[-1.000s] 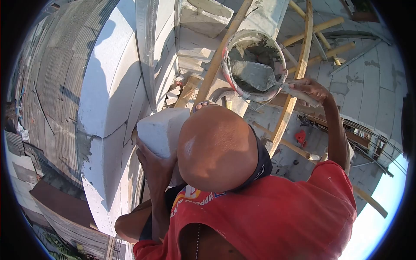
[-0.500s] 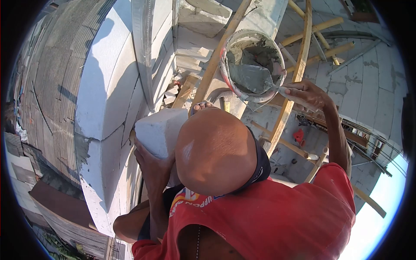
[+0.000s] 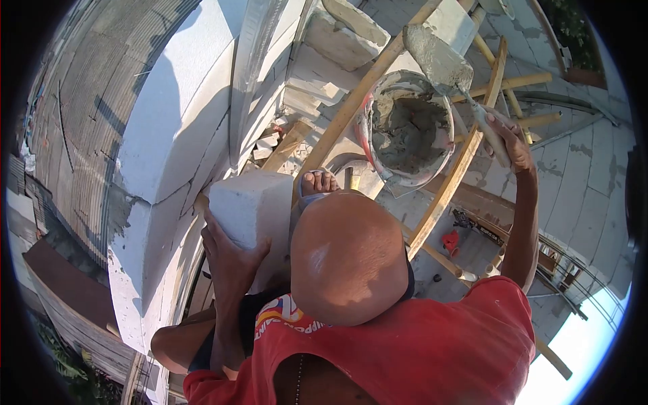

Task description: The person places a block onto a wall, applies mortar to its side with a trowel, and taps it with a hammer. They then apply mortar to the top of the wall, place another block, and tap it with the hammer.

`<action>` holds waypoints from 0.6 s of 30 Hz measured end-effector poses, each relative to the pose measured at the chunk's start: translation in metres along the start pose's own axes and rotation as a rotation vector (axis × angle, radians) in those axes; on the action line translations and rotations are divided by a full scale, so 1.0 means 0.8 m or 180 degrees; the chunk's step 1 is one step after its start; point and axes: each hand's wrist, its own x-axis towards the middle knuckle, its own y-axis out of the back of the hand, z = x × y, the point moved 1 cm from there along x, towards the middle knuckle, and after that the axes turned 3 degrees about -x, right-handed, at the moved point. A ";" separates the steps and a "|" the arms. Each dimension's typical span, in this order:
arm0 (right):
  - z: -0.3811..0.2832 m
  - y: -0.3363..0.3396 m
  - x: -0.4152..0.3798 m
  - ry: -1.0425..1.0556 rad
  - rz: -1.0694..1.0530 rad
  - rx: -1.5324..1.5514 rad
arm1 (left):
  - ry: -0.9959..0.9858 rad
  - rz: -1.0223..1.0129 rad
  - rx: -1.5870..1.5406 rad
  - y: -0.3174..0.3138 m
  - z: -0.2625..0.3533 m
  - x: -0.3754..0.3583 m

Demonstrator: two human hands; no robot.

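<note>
My right hand [image 3: 511, 140] is wrapped around the handle of a mortar-smeared trowel [image 3: 439, 59], whose blade is raised above and beyond the far right rim of a bucket [image 3: 368, 128]. Wet grey mortar [image 3: 410, 133] lies inside the bucket. My left hand [image 3: 233, 262] grips the near side of a white lightweight concrete block [image 3: 233, 202], with the thumb and fingers spread across it. The block stands beside the white wall, partly hidden by the head. Part of a hammer [image 3: 351, 178] shows between my foot and the bucket.
A white block wall [image 3: 185, 115] with cracked joints runs along the left, above a corrugated roof [image 3: 101, 128]. Wooden and bamboo poles [image 3: 466, 162] form scaffolding on the right, with a lower level beneath. Another pale block [image 3: 344, 37] sits at the top.
The trowel has risen out of the bucket and swung up past its far rim with my right hand. My left hand stays on the block. The view has shifted slightly.
</note>
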 end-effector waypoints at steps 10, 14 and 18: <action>-0.018 -0.074 0.158 0.1453 0.0988 -0.3027 | 0.0190 0.0118 0.0076 0.002 0.009 -0.004; -0.018 -0.072 0.161 0.1275 0.0867 -0.3115 | 0.0192 0.0111 0.0069 0.004 0.009 -0.005; -0.021 -0.066 0.163 0.1445 0.0909 -0.3212 | 0.0147 0.0132 0.0109 0.001 0.006 -0.006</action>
